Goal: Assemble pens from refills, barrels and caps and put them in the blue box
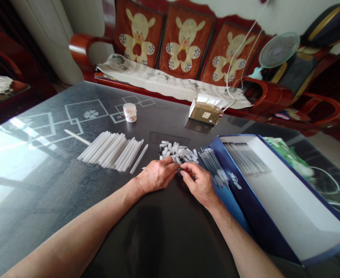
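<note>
My left hand (pixel 158 173) and my right hand (pixel 198 179) meet fingertip to fingertip over the table, both closed. Between them shows a small dark piece (pixel 179 170), too small and covered to name. A whitish pointed tip (pixel 143 168) pokes out beside my left wrist; whether that hand holds it I cannot tell. Just beyond my fingers lies a heap of clear and black pen caps (pixel 178 150). White pen barrels (pixel 109 150) lie in a row to the left, a single one (pixel 139 159) apart. Dark pen refills (pixel 213 164) lie by my right hand.
A blue box (pixel 236 189) with a white inside stands at right, with more refills (pixel 245 158) in it. Farther back are a small lidded tub (pixel 130 112) and a tissue box (pixel 206 111). A green-white bag (pixel 291 158) lies behind the blue box. A sofa (pixel 80 48) borders the table.
</note>
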Motion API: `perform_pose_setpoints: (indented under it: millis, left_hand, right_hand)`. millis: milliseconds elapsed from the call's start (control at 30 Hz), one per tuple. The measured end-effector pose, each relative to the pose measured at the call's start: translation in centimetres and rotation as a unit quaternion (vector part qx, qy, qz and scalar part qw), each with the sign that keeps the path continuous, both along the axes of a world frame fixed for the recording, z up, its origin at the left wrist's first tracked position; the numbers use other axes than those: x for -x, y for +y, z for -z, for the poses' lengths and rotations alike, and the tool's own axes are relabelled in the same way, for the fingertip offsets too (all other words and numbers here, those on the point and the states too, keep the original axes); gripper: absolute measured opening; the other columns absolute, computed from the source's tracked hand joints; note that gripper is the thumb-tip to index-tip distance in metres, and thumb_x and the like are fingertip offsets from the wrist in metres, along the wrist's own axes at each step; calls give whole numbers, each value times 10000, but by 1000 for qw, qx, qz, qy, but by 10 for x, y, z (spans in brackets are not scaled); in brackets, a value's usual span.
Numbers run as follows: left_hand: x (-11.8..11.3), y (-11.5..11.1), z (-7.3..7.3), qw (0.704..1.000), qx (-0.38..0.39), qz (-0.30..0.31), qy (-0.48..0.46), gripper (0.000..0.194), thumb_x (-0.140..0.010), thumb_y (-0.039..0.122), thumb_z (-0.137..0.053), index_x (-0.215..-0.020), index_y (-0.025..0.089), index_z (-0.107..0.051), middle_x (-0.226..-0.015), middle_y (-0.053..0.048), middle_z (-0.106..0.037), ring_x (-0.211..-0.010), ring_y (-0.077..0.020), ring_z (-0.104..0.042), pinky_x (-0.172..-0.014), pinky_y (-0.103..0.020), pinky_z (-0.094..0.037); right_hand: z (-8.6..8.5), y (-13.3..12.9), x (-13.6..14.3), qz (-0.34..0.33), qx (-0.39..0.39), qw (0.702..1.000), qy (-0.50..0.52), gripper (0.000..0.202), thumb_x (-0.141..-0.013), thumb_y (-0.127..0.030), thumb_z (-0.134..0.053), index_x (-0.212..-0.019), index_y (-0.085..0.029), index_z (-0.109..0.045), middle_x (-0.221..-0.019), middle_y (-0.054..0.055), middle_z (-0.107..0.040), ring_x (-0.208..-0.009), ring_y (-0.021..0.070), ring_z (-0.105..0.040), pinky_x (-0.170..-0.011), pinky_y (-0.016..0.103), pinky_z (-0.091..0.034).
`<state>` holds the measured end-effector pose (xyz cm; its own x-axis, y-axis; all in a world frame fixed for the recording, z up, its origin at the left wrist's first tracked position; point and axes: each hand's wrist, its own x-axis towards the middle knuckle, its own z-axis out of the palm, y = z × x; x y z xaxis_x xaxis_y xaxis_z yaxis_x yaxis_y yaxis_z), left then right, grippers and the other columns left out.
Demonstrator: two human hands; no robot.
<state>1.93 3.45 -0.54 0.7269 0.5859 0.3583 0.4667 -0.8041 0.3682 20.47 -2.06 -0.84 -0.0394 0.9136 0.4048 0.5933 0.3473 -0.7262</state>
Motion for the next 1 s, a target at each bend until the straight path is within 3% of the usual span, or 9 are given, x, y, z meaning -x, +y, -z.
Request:
perform_pose_setpoints:
  millis: [267,433,600,800,1000]
  left_hand:
    - [-1,2,2,999,-30,8,-16,316,-990,302,-354,-1137,166,-598,-867,-51,-591,-820,-150,-606,-744,-246,-511]
    - [0,2,1,999,-27,18,-18,322,-993,310,-347,-1137,166,-596,-877,-52,-589,-824,-152,-607,-751,-251,-511]
    - [-1,0,-1,999,-24,36,1,319,-988,306,-353,-1136,164,-598,-891,-52,-584,-809,-155,-602,-737,-255,-507]
    - [-1,0,-1,999,-27,26,3,332,-993,310,-334,-1129,167,-601,-873,-50,-582,-791,-146,-597,-713,-240,-497]
    - [-1,-1,-2,999,-25,27,17,319,-988,308,-345,-1079,165,-615,-869,-51,-581,-780,-150,-599,-703,-244,-494]
  right_hand:
    - [6,0,-2,1,60,995,76,117,-847,-267,-608,-947,-207,-620,-816,24,-709,-699,151,-687,-643,248,-564]
    - [-1,-1,-5,5,30,1000,-3,110,-878,-298,-570,-893,-205,-627,-775,28,-702,-664,153,-675,-611,241,-533]
    - [-8,-1,-5,5,7,997,-80,238,-927,-300,-484,-747,-198,-603,-665,30,-669,-602,147,-629,-601,252,-488]
    - [-4,-4,-7,-11,37,998,-40,135,-880,-281,-531,-974,-199,-582,-768,25,-673,-598,135,-622,-537,226,-477]
    - [-3,-2,-7,-25,13,998,-64,89,-891,-255,-507,-864,-207,-577,-761,25,-633,-658,145,-593,-615,253,-474]
